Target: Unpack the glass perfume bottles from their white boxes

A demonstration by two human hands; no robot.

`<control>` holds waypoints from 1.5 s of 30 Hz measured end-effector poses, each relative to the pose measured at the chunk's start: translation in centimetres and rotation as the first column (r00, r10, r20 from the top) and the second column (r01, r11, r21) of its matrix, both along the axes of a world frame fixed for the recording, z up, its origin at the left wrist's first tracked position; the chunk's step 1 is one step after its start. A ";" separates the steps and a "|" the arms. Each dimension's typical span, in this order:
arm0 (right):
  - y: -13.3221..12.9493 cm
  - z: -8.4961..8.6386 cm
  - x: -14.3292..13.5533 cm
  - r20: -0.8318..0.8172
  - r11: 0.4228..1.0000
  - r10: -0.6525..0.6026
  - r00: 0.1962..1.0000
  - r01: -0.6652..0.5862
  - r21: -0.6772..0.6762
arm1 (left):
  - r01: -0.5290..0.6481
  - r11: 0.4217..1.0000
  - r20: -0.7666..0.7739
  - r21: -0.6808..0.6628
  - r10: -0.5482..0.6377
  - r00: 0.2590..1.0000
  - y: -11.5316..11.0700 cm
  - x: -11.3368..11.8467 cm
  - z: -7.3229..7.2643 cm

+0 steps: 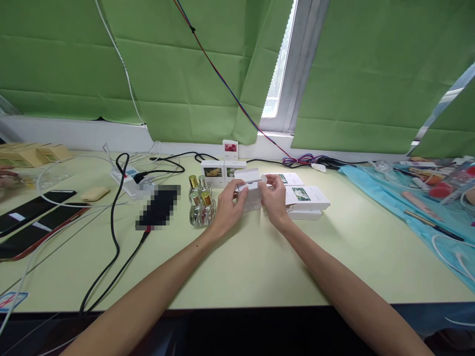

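Observation:
A small white box (252, 199) with its top flap raised is between my hands at the middle of the table. My left hand (229, 206) grips its left side, thumb near the opening. At its upper right, my right hand (273, 198) has its fingers pinched at a small flap. Glass bottles (201, 210) with gold and silver caps stand just left of my left hand. Behind them are two upright white boxes (213, 174) with flower pictures. Flat white boxes (309, 198) lie stacked right of my right hand.
Black and white cables (115, 217), a power strip (128, 182) and dark phones (40, 222) occupy the left. A pixelated dark device (159, 207) lies nearer. Blue plastic sheeting (408, 207) with assorted items covers the right. Part of another person's hand (7, 177) shows at the left edge.

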State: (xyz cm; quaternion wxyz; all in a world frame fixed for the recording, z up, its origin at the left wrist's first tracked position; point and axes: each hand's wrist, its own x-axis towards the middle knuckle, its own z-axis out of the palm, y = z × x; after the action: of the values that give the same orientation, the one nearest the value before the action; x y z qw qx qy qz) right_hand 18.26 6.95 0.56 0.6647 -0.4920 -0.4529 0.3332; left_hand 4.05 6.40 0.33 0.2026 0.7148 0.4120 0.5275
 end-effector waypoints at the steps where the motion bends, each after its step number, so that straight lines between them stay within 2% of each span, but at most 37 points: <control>1: 0.0 0.0 0.0 -0.003 1.000 0.003 1.000 -0.003 -0.001 | -0.004 1.000 0.003 -0.006 0.004 1.000 0.0 0.0 -0.1; 6: -0.2 0.3 0.0 -0.002 1.000 0.006 1.000 -0.006 -0.005 | 0.008 0.996 0.070 -0.093 -0.002 0.998 -0.2 0.0 -0.5; 21: 0.0 0.1 0.0 -0.009 1.000 -0.007 1.000 0.007 -0.021 | 0.074 0.988 0.354 -0.134 -0.022 0.935 0.1 0.5 -1.0; 33: 0.0 0.0 0.1 0.022 1.000 -0.002 1.000 0.002 -0.012 | -0.010 0.995 0.128 -0.096 0.022 0.992 -0.2 0.2 -0.8; 45: 0.3 -0.2 0.2 0.027 1.000 0.007 1.000 -0.007 0.000 | -0.070 0.995 0.077 -0.065 0.075 0.994 -0.4 0.4 -0.3</control>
State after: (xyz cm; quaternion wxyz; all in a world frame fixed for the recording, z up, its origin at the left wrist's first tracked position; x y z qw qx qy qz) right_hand 18.47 7.21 0.35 0.6576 -0.4949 -0.4633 0.3288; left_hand 4.44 6.02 0.00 0.2217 0.6713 0.4453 0.5494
